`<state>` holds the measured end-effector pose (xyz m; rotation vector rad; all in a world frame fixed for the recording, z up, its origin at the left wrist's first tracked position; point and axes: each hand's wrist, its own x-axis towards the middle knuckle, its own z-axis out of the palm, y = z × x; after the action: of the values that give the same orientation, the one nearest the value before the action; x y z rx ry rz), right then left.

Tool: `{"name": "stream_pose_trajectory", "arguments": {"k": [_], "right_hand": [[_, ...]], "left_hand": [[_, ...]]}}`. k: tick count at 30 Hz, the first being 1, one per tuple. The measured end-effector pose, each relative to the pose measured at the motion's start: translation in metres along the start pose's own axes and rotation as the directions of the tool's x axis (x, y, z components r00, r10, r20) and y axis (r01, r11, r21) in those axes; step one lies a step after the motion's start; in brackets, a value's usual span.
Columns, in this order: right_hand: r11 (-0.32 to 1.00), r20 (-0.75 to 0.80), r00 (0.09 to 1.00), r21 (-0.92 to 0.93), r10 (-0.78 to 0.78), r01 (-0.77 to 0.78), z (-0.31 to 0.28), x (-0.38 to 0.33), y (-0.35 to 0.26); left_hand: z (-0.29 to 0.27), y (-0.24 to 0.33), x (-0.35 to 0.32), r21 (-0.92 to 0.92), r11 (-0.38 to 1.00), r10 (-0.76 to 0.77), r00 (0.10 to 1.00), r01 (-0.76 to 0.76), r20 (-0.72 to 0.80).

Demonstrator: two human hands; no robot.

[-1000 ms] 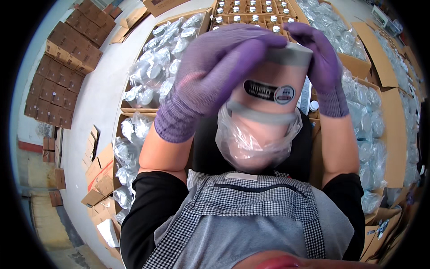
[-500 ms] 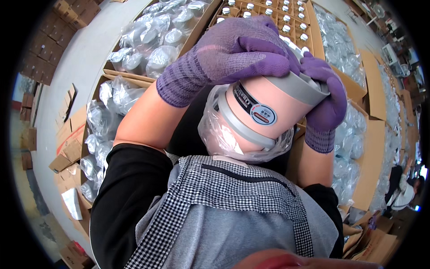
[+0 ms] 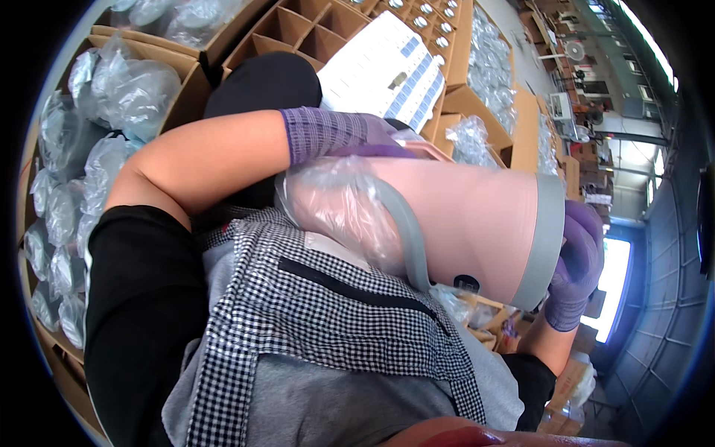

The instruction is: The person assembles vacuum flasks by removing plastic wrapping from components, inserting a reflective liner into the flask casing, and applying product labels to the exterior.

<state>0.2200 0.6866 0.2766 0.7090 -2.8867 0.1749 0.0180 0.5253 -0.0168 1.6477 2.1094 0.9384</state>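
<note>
The pink container [image 3: 477, 223] lies on its side in front of the chest, held between both hands, its grey-rimmed end to the right. Clear plastic wrap [image 3: 339, 201] covers its left end as far as the grey middle band. The left grip [image 3: 372, 138], in a purple glove, holds the container's far side, its fingertips hidden behind it. The right grip [image 3: 582, 242], also gloved, bends around the right end just beside the rim; how tightly it closes cannot be told.

The left forearm reaches across from the left; the right one comes up from the near right. The near side of the container is close to the checked apron [image 3: 335, 328]. Beyond it, white printed sheets [image 3: 380, 71] rest over a divided carton [image 3: 309, 30]. Plastic-wrapped items [image 3: 134, 97] fill a box at the left.
</note>
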Motion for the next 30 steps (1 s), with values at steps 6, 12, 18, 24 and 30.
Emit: {"name": "stream_pose_trajectory", "arguments": {"k": [6, 12, 18, 24, 30], "right_hand": [[0.940, 0.059, 0.938, -0.034, 0.340, -0.339, 0.002, -0.040, -0.024], [0.930, 0.198, 0.978, -0.340, -0.072, 0.138, -0.006, -0.034, -0.026], [0.907, 0.307, 0.897, -0.176, -0.319, 0.383, -0.008, 0.006, -0.022], [0.828, 0.237, 0.835, 0.159, 0.497, -0.538, 0.024, 0.015, -0.011], [0.636, 0.276, 0.693, 0.274, 0.666, -0.721, 0.050, 0.025, 0.018]], "left_hand": [[0.004, 0.005, 0.000, 0.018, 0.998, 0.061, 0.997, -0.062, 0.039], [0.003, 0.004, -0.004, 0.037, 0.997, 0.071, 0.996, -0.073, 0.057], [-0.006, 0.010, -0.003, 0.092, 0.993, 0.069, 0.995, -0.076, 0.078], [0.007, 0.013, -0.075, -0.204, 0.972, -0.147, 0.979, 0.116, -0.144], [-0.008, 0.037, -0.088, -0.436, 0.884, -0.394, 0.770, 0.168, -0.502]]}}
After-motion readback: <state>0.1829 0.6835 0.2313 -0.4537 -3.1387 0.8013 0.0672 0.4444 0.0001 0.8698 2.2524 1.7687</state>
